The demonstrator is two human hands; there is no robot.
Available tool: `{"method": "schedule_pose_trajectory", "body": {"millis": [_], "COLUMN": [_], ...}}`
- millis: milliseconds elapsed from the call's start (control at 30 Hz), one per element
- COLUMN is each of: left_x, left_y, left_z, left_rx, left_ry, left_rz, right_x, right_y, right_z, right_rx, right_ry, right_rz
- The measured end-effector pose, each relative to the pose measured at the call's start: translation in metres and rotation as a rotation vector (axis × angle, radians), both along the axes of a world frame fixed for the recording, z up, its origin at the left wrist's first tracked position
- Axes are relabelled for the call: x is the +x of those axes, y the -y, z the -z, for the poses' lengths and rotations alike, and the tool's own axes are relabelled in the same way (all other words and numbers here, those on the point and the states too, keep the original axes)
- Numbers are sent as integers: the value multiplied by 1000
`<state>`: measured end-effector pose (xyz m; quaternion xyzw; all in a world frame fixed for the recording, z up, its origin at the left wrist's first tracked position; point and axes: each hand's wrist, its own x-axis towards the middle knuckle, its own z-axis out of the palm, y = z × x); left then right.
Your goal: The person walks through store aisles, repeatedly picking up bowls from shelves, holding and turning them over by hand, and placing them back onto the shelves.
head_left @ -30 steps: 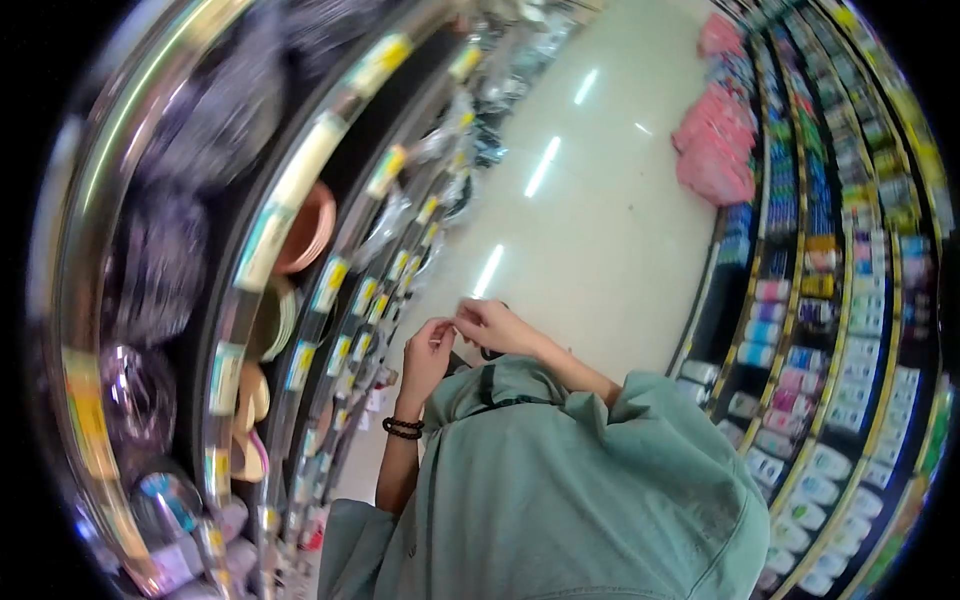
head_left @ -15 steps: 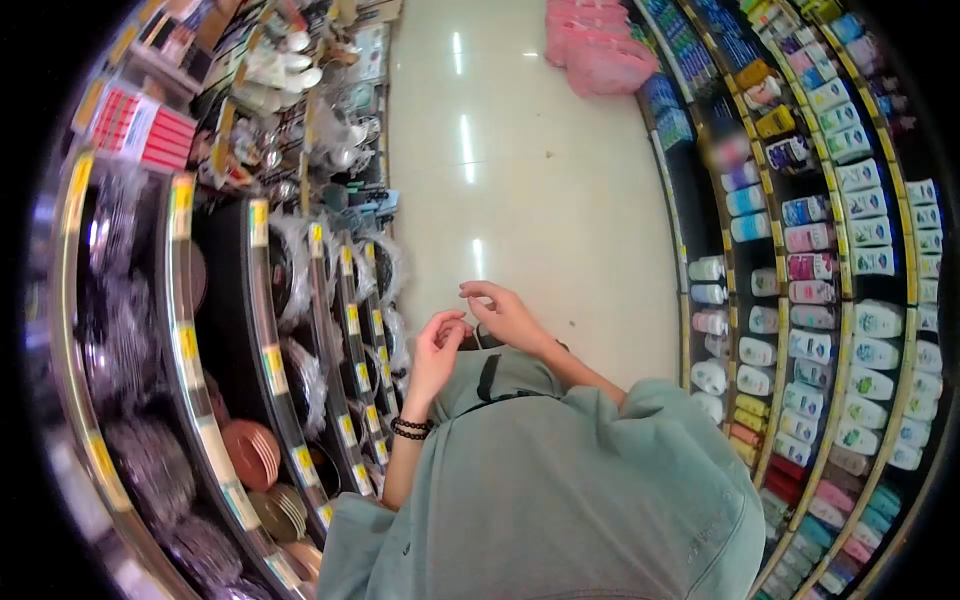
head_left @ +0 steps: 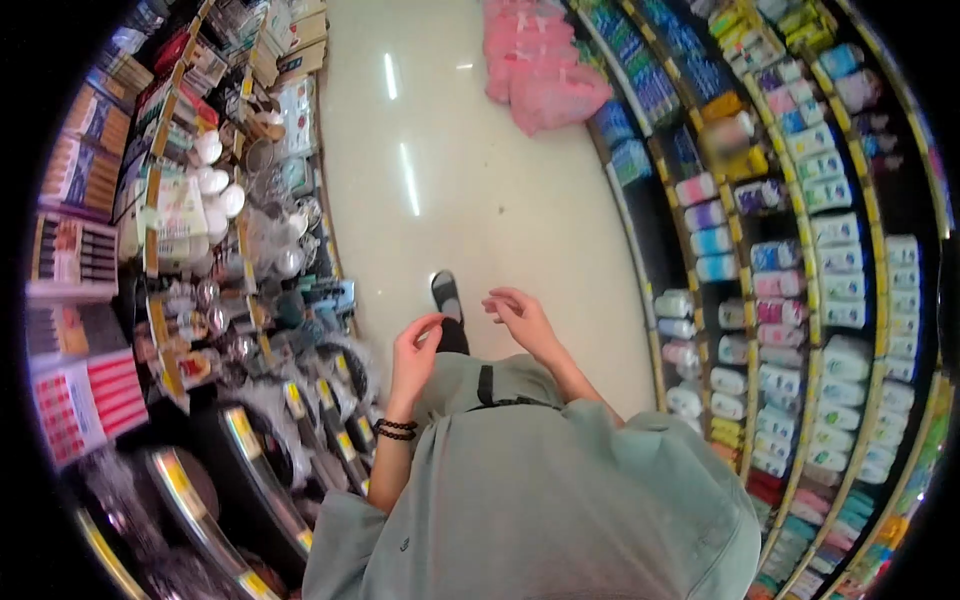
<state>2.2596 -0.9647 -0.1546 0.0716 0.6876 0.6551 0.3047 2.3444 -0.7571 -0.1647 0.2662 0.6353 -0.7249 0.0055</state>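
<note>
My left hand (head_left: pixel 414 352), with dark beaded bracelets (head_left: pixel 396 428) at its wrist, hovers in front of my green-grey shirt (head_left: pixel 560 490). Its fingers are loosely bent and nothing shows in them. My right hand (head_left: pixel 518 316) is held out a little to the right, fingers slightly curled and apart, also without an object. A gap lies between the two hands, and neither touches the shelves. Below them, a foot in a dark sandal (head_left: pixel 445 290) is on the pale floor tiles (head_left: pixel 470 190).
Shelves of plastic-wrapped pans (head_left: pixel 345 375) and kitchen utensils (head_left: pixel 225 200) line the left side. On the right, shelves hold several rows of bottles (head_left: pixel 780 300). Pink bags (head_left: pixel 555 90) sit on the floor ahead by the right shelves, narrowing the aisle.
The view has moved forward along the aisle and turned slightly. My hands have drawn apart, the right one shifting right. A sandalled foot now shows ahead.
</note>
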Motion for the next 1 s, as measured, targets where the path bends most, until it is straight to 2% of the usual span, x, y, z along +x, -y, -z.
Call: {"method": "schedule_pose_trajectory", "body": {"millis": [200,300,400,433,533,567,667,767,867,900,1000], "left_x": [-165,-231,-277,-290,-323,-333,-367,-412,-467,-486,-540], "left_y": [-73,-107,-137,-149,-184,-200,-249,-292,-332,-343,-363], "left_z": [-30,-67,-82,-78,-56,-48,-44,-44,-54,-53,-54], "left_rx": [87,93,94,88,62,54,29,-4,-31,-37,-54], "left_ry": [-53,-87,-64,-57,-41,-41,-10,35,25,17,16], "left_rz": [3,-35,-37,-14,57,96,197,282,285,263,177], "right_x": [-121,-161,-203,-217,-268,-289,-347,-418,-484,-503,-555], "right_y": [-79,-103,-118,-125,-149,-160,-208,-266,-321,-334,-374], "right_z": [-45,-56,-38,-30,-25,-29,-5,-16,-33,-32,-31], "right_rx": [137,-36,64,260,-116,-125,89,-77,-152,-72,-55], "right_ry": [14,32,4,-45,-51,-27,-85,-81,-98,-118,-107], "right_rz": [141,226,221,177,225,230,127,302,348,341,238]}}
